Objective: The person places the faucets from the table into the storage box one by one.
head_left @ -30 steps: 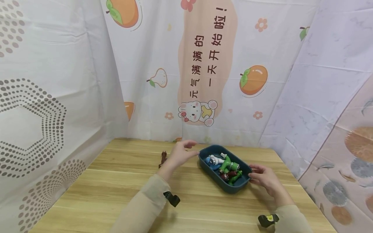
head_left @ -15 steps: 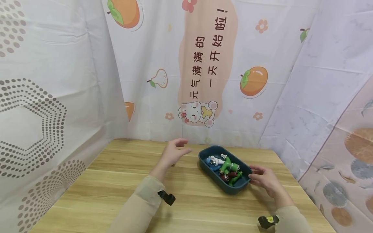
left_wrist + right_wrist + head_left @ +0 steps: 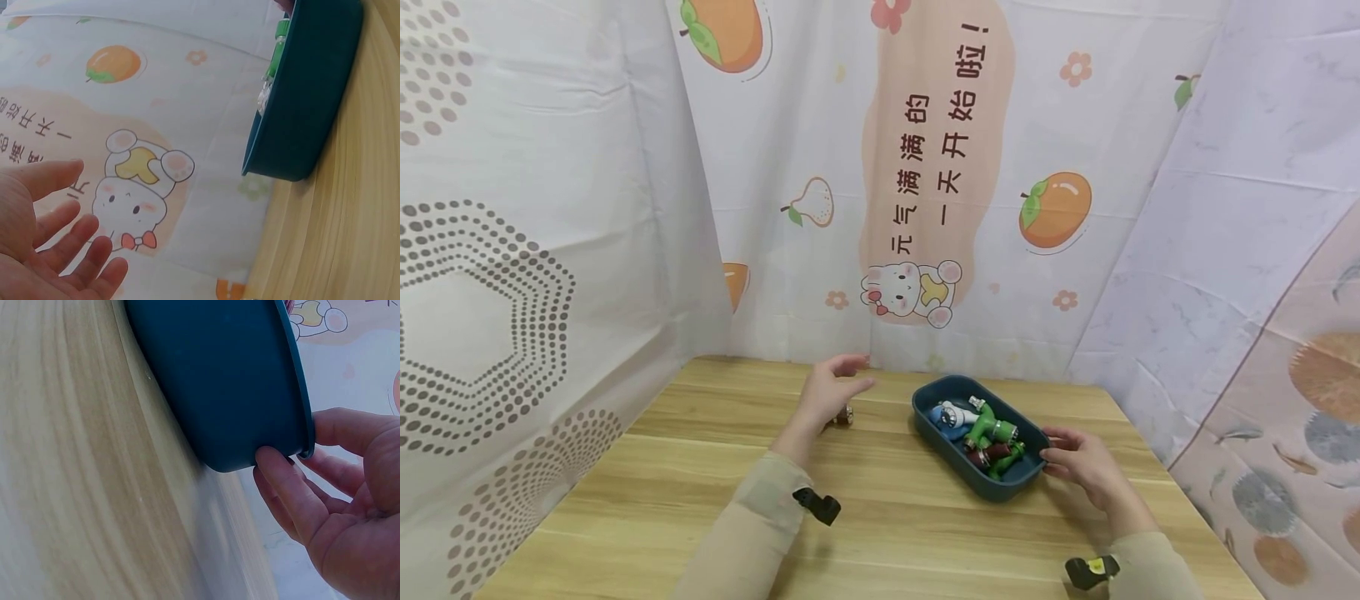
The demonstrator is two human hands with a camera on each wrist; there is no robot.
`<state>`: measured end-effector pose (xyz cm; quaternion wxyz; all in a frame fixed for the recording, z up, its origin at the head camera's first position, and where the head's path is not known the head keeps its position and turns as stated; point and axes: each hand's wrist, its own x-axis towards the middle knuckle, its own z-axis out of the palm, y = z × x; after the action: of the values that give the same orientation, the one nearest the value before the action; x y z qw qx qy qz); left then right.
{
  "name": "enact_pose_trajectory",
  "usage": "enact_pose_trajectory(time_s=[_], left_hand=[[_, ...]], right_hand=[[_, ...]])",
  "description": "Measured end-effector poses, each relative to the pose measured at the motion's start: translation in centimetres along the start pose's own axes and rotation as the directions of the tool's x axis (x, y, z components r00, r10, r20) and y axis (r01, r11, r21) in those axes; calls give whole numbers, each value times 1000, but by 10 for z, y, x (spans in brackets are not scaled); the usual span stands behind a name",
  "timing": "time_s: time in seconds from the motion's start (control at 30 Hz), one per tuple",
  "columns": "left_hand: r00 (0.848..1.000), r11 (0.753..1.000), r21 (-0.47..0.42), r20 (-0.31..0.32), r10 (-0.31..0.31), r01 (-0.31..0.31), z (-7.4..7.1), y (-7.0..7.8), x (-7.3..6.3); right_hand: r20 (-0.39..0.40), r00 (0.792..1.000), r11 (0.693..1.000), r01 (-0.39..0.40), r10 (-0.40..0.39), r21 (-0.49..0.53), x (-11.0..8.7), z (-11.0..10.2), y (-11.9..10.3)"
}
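Note:
A dark teal plastic bin [image 3: 951, 454] stands on the table in the head view. It holds a white-and-blue fitting [image 3: 955, 415], a green branched fitting [image 3: 994, 427] with metal ends, a dark brown one [image 3: 988, 455] and a smaller green one [image 3: 1007, 460]; all look like plastic taps. My right hand [image 3: 1084, 467] grips the bin's right end, with its digits at the rim and on the outer wall [image 3: 284, 434]. Left of the bin, my left hand [image 3: 827, 392] is held with relaxed, parted fingers. Another brown tap-like fitting [image 3: 844, 415] lies partly hidden beside it.
The wooden table [image 3: 880, 517] ends at a printed white curtain [image 3: 805, 275] behind. More curtains hang at the left [image 3: 647, 250] and right [image 3: 1195, 250]. A small black camera sits on each wrist.
My left hand has moved left, away from the bin's left end, to the brown fitting, which it now partly covers. My right hand and the bin have stayed put.

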<state>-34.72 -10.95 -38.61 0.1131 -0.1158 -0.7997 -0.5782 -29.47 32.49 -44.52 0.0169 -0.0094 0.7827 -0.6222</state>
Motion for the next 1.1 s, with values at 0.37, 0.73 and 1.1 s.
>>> enact_pose_trajectory(time_s=[0.37,0.73,1.1], left_hand=[[997,999,-5,-60,-49,49,-15,-10,-1],[993,995,-2,-63,-97,97,-28,-27,-2],[985,988,30,-90,-145,148,-34,-46,-1]], right_hand=[[-1,1000,1000,-3,3,8,1,0,2],[1,1000,1000,-3,3,8,1,-1,4],[1,1000,1000,-2,2,10,2,-1,4]])
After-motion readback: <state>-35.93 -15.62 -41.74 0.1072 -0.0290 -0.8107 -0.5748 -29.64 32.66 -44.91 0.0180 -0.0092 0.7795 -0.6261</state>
